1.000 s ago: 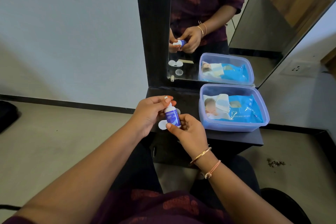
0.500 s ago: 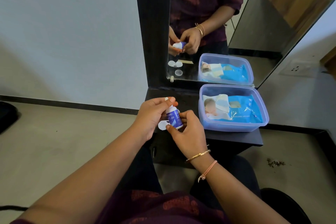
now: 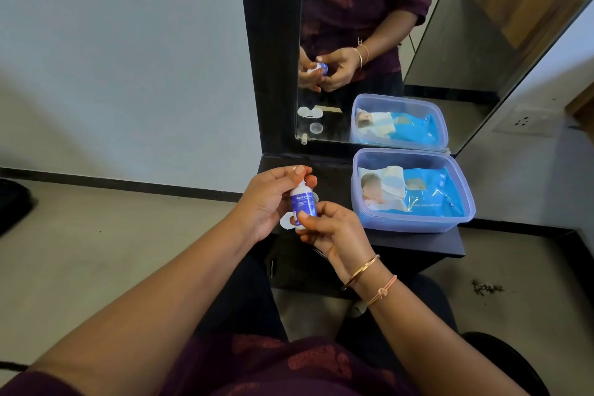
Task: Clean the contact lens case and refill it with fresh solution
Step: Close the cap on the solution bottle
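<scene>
A small white bottle with a blue label, the lens solution bottle (image 3: 302, 205), stands upright between both hands above the black shelf (image 3: 334, 182). My right hand (image 3: 334, 231) grips its lower part with thumb and fingers. My left hand (image 3: 268, 199) pinches the cap at its top. The white contact lens case (image 3: 285, 222) lies on the shelf behind the bottle, mostly hidden by my hands. A loose round cap shows in the mirror reflection (image 3: 316, 128).
A clear blue-tinted plastic box (image 3: 414, 225) holding a blue pack of baby wipes sits on the shelf's right part. A tall mirror (image 3: 369, 42) in a black frame rises behind the shelf. Pale floor lies on both sides, with a wall socket (image 3: 522, 121) at the right.
Both hands and the bottle have shifted slightly; my left fingers have turned a little on the cap at the bottle's top. Nothing else has moved.
</scene>
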